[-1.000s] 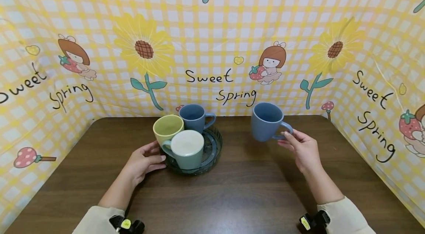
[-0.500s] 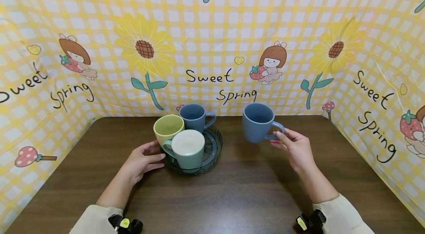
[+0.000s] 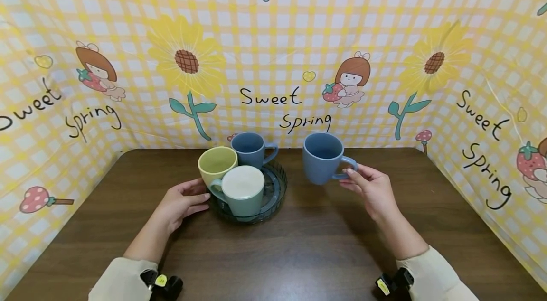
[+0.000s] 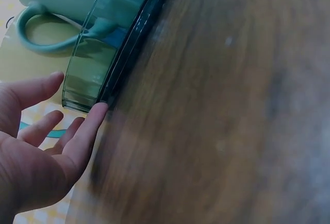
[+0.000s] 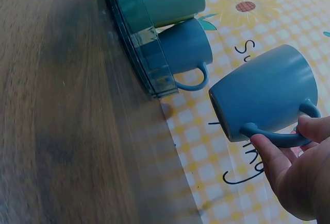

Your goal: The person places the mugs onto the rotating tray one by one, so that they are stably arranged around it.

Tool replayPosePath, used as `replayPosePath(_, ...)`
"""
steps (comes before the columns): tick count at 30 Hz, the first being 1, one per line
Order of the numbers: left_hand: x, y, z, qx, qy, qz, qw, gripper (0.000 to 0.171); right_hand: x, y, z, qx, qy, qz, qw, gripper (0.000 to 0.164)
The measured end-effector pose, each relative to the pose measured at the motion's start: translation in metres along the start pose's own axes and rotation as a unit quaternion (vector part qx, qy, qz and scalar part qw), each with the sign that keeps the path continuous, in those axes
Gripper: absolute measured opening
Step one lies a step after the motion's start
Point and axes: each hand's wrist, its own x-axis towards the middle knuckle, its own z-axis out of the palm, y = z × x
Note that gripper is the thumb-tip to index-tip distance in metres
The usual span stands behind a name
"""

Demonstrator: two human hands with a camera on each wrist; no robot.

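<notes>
By its handle, my right hand (image 3: 373, 192) pinches a blue mug (image 3: 322, 161), upright and lifted off the table; the right wrist view shows the thumb and fingers on that mug's handle (image 5: 278, 139). Left of it stands a round dark-green clear glass tray (image 3: 279, 187). On the tray are a second blue mug (image 3: 248, 149) at the back, a yellow-green mug (image 3: 217, 164) at the left and a pale green mug (image 3: 243, 192) in front. My left hand (image 3: 181, 206) is at the tray's left side, fingers loosely spread, one fingertip at the tray's base (image 4: 111, 87).
The brown wooden table (image 3: 278, 258) runs beneath everything. A yellow checked cloth (image 3: 265, 54) with printed flowers and words rises behind it and along both sides.
My right hand has carried the blue mug leftward, nearer the tray. The left hand has shifted very slightly left; the tray and its mugs stay in place.
</notes>
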Motion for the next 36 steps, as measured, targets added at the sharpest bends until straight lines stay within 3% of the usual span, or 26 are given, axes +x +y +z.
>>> replayPosePath(10, 0.003, 0.001, 0.003, -0.004, -0.016, -0.001, 0.9999, 0.074, 0.002, 0.000, 0.011, 0.007, -0.013, 0.004, 1.000, 0.028)
replayPosePath(36, -0.002, -0.002, 0.011, -0.034, 0.005, -0.001, 0.9994, 0.078, 0.001, 0.020, 0.037, 0.006, 0.001, 0.033, 0.999, 0.031)
